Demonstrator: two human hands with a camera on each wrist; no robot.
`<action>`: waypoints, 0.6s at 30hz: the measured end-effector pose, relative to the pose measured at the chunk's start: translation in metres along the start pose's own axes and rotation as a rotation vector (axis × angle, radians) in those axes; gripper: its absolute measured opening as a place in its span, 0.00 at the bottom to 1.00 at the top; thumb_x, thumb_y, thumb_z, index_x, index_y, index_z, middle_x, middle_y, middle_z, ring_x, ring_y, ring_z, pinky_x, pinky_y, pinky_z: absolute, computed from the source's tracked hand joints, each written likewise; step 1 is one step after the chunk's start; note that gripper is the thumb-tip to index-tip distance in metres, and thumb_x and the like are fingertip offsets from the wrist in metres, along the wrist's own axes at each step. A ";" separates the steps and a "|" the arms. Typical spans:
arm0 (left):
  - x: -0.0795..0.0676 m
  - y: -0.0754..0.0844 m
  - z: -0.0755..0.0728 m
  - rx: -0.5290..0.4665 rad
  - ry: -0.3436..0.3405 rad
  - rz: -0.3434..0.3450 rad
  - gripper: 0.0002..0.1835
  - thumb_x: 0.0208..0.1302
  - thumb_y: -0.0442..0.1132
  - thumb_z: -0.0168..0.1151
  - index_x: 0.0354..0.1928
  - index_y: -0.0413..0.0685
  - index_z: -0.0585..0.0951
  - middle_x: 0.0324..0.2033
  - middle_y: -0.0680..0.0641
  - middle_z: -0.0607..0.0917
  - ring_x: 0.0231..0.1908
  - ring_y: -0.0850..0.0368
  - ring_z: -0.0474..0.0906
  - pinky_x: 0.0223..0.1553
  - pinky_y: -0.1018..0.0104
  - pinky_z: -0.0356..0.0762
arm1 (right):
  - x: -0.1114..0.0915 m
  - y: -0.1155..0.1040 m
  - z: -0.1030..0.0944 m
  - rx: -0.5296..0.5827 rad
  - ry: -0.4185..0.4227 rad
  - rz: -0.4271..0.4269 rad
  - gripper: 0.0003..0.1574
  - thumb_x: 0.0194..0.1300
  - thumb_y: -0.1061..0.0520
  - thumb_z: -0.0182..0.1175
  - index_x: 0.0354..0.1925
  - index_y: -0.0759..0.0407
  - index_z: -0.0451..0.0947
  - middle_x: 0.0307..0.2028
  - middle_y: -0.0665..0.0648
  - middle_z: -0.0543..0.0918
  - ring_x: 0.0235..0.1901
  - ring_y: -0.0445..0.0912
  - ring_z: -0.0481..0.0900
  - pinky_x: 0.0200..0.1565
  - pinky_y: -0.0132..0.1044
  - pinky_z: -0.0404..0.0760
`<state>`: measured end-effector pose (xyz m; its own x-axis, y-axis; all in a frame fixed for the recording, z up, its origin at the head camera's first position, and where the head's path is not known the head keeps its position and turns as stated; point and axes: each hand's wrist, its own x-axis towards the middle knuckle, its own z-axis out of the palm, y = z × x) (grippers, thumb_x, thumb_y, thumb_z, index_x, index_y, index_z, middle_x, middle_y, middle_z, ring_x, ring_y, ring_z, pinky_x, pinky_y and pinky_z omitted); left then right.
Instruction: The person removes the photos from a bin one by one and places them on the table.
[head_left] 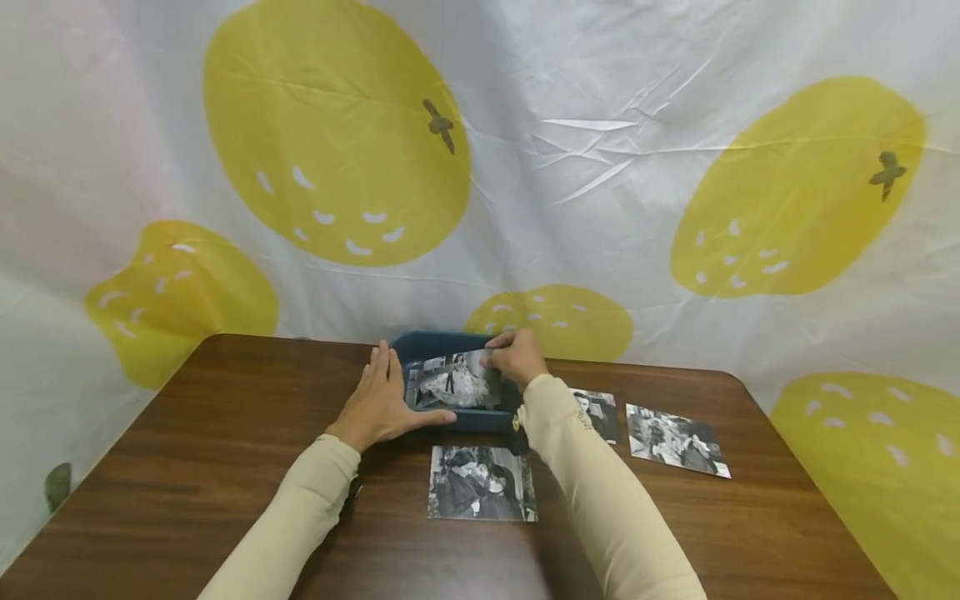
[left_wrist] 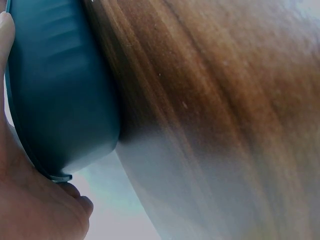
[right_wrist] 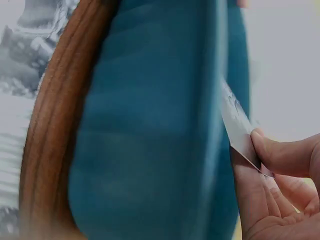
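Right hand [head_left: 517, 358] of mine pinches a black-and-white photo [head_left: 459, 382] by one corner, thumb pressed against my fingers, at 2 o'clock of a teal-blue bin [head_left: 480, 422]. Left hand [head_left: 386, 408] is at 8 o'clock, not clenched: straight fingers rest along the bin's end, with the thumb stretched over the near rim. The pinched photo tilts inside the bin's opening; whether its lower edge touches the floor I cannot tell.

Lettering runs near the cuff of my right sleeve [head_left: 600, 475], too small to read.

I count four photos clearly: the pinched one, plus three on the brown wood-grain table [head_left: 750, 533]. The near photo [head_left: 482, 485], two people with heads close together, lies between 5 and 6 o'clock of the bin. Between 3 and 4 o'clock are the sleeve-side photo [head_left: 602, 412], partly covered by my arm, and, just beyond it, the outer photo [head_left: 678, 440]. Five yellow fruits, whole or partial, are printed on the white cloth [head_left: 585, 225] at 12 o'clock.

Only the head view shows the pinched photo's picture, apparently a figure in a pale, full dress. From the right wrist I see its thin edge; the left wrist camera shows the bin's shallow outer ridges.
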<state>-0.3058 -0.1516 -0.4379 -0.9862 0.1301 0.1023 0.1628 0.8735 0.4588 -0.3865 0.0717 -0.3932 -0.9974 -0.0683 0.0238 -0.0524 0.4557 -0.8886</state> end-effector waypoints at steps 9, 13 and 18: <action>0.002 -0.003 -0.001 0.002 -0.003 -0.006 0.77 0.45 0.82 0.64 0.77 0.26 0.45 0.77 0.29 0.36 0.77 0.34 0.32 0.75 0.42 0.44 | -0.007 -0.010 -0.037 0.060 -0.038 0.024 0.18 0.61 0.68 0.69 0.50 0.70 0.84 0.56 0.66 0.81 0.36 0.48 0.79 0.31 0.38 0.80; 0.003 -0.004 -0.002 0.009 0.000 0.003 0.77 0.46 0.81 0.63 0.77 0.26 0.45 0.77 0.28 0.37 0.77 0.33 0.33 0.75 0.42 0.43 | -0.014 -0.010 -0.060 0.066 -0.038 0.031 0.19 0.61 0.67 0.69 0.51 0.70 0.83 0.52 0.67 0.80 0.32 0.46 0.77 0.32 0.36 0.79; 0.005 -0.004 -0.003 0.012 0.004 0.009 0.76 0.48 0.81 0.63 0.77 0.25 0.44 0.77 0.27 0.37 0.77 0.33 0.33 0.75 0.42 0.43 | -0.025 -0.002 -0.089 0.086 -0.056 0.051 0.22 0.63 0.66 0.69 0.56 0.70 0.81 0.58 0.67 0.77 0.35 0.46 0.81 0.38 0.39 0.85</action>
<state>-0.3109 -0.1562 -0.4369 -0.9846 0.1358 0.1102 0.1712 0.8777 0.4476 -0.3655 0.1515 -0.3515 -0.9942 -0.0972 -0.0458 0.0052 0.3820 -0.9242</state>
